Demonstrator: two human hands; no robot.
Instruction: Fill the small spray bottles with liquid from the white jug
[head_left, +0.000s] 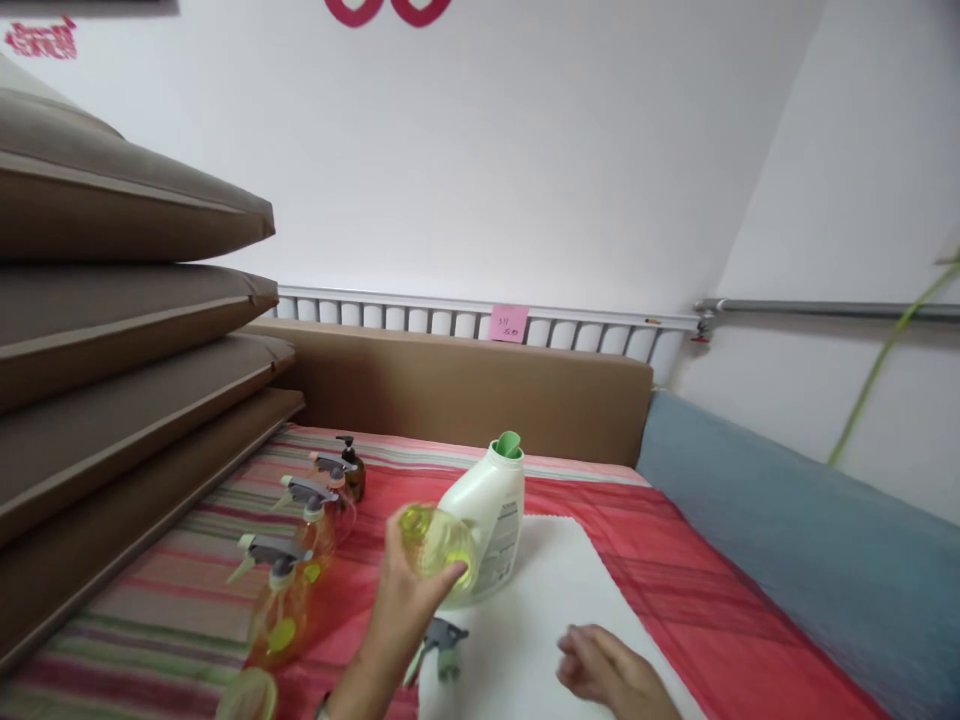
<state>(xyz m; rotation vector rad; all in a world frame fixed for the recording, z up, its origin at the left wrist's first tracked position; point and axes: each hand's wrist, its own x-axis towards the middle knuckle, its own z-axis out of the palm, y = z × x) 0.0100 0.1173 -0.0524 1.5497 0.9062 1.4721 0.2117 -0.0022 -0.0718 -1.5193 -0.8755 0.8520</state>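
My left hand (409,580) is closed around a clear yellow spray bottle body (442,545), which has no trigger head on it and is held tilted. Just behind it stands a white detergent jug (501,510) with an open green spout. A loose grey-and-green trigger sprayer head (441,645) lies on the white board (517,640) below my left hand. Over the right part of this board is my right hand (607,665), fingers curled together, with nothing visible in them.
Several spray bottles (279,605) with trigger heads stand in a row on the left. A dark pump bottle (354,470) is at the row's far end. A pale yellow round thing (247,695) sits at the lower edge. Stacked brown cushions (135,300) rise at left; a blue panel (787,520) borders the right.
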